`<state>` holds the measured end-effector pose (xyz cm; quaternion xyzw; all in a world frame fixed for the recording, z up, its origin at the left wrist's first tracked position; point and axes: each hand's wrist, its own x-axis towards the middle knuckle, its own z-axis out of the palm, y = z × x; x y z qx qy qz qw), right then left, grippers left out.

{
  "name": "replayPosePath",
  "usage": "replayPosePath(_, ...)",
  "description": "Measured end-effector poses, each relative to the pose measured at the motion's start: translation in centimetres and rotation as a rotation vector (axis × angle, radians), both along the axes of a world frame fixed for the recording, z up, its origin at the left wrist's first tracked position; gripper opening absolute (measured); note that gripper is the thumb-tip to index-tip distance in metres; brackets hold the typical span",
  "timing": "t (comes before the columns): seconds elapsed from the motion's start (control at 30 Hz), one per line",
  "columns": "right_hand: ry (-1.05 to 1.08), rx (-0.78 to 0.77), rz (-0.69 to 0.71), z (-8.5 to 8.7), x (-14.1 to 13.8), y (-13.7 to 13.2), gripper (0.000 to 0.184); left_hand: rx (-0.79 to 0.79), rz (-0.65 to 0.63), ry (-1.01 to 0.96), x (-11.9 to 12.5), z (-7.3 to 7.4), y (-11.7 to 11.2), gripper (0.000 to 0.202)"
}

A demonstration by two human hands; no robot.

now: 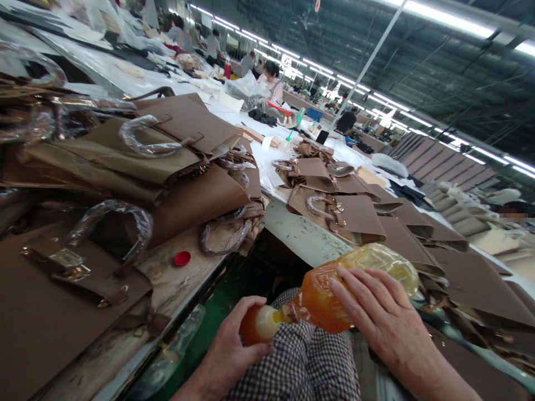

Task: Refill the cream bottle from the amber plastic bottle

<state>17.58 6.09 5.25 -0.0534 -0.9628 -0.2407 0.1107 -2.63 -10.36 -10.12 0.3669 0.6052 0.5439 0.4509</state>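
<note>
My right hand grips a large clear plastic bottle of orange-amber liquid, tilted with its neck down to the left. In my left hand is a small container, its opening turned toward the bottle's neck. A yellowish stream or spout joins the two; which of these it is I cannot tell. Both are held above my checked trousers. On the worn table edge to the left lies a red cap.
Brown handbags with plastic-wrapped handles crowd the left table and the right table. A dark gap with a green surface lies between them. A person sits farther back among others.
</note>
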Motion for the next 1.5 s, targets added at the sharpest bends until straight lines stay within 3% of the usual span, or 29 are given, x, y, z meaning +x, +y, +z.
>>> replayPosePath(0.33,0.050,-0.038,-0.033,-0.9,0.6,0.0,0.038,0.005,0.000,-0.023,0.0,0.2,0.0,0.059)
replayPosePath(0.63,0.183,-0.179,-0.103,-2.5,1.4,0.0,0.034,0.024,0.017,-0.024,0.1,0.1,0.0,0.060)
replayPosePath(1.03,0.332,-0.470,-0.172,-5.2,2.9,-0.2,0.047,0.033,0.054,-0.064,0.8,0.9,0.4,0.059)
replayPosePath(1.5,0.490,-0.606,-0.289,-8.4,4.1,-1.1,0.051,0.068,0.032,-0.067,1.4,0.9,1.4,0.061)
